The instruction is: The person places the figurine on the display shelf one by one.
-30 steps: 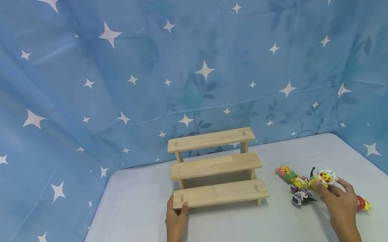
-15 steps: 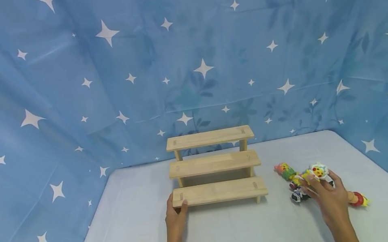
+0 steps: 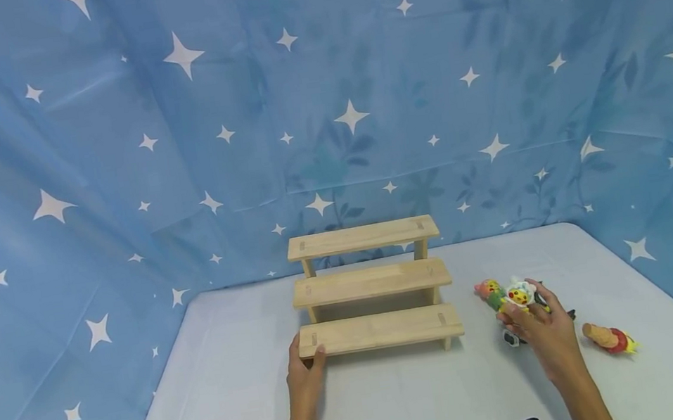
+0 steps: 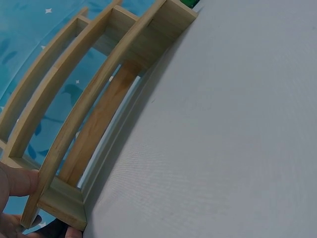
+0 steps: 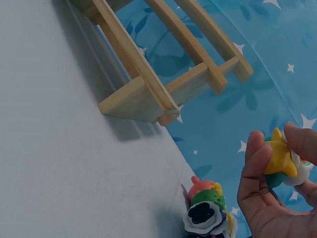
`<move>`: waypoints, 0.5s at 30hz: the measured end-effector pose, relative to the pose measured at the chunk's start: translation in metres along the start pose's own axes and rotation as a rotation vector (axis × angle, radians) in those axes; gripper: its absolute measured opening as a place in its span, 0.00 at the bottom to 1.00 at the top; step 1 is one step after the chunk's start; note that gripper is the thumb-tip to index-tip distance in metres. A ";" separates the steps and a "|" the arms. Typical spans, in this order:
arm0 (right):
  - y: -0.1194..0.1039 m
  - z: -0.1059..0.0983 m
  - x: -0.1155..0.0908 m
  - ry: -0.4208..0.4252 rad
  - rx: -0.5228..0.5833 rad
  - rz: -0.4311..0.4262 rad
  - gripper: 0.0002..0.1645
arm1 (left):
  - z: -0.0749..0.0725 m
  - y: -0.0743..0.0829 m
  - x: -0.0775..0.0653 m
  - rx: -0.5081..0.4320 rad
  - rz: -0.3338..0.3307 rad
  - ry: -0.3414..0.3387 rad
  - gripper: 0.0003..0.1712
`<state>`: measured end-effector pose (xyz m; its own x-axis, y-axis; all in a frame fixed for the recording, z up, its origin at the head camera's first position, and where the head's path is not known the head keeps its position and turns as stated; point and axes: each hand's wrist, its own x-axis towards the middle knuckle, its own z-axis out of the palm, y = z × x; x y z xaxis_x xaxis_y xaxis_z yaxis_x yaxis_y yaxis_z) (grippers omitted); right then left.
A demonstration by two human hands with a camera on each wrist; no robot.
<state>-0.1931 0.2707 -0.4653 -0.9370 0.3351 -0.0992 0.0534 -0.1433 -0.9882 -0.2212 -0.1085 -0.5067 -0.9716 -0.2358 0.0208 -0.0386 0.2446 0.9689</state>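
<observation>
A three-step wooden display stand (image 3: 381,330) stands at the middle of the table. My left hand (image 3: 303,377) grips the left end of its lowest board, thumb on top in the head view. Over at the right, my right hand (image 3: 550,341) pinches a small yellow figurine with a white frilled hat (image 3: 518,294). In the right wrist view, the yellow star-shaped part of this figurine (image 5: 281,161) shows between thumb and fingers. Below that hand lie a pink-and-green figurine (image 3: 490,292) and a black-and-white figurine (image 3: 510,338), partly hidden by the hand.
A figurine with a tan cone-shaped end and red-and-yellow top (image 3: 609,339) lies right of my right hand. White cloth covers the table (image 3: 239,393). Behind it hangs a blue star-patterned curtain (image 3: 326,133).
My right hand has moved left with the white-hatted figurine, over the other figurines. The tan-and-red figurine has come into fuller view. My left hand keeps its grip on the stand.
</observation>
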 end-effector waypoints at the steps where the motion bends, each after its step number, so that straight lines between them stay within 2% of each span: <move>1: -0.001 0.001 0.000 0.007 -0.033 0.003 0.51 | 0.001 0.000 0.000 0.000 -0.002 0.003 0.37; 6: -0.005 0.008 -0.001 0.015 -0.131 -0.015 0.48 | 0.002 -0.002 0.001 -0.005 0.003 0.013 0.36; 15: -0.013 0.023 0.000 -0.014 -0.195 -0.074 0.48 | 0.002 -0.004 0.001 -0.010 -0.001 0.011 0.37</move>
<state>-0.2014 0.2510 -0.4501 -0.9455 0.3247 -0.0253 0.0488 0.0645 -0.9967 -0.2231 -0.1074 -0.5108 -0.9689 -0.2466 0.0221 -0.0377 0.2353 0.9712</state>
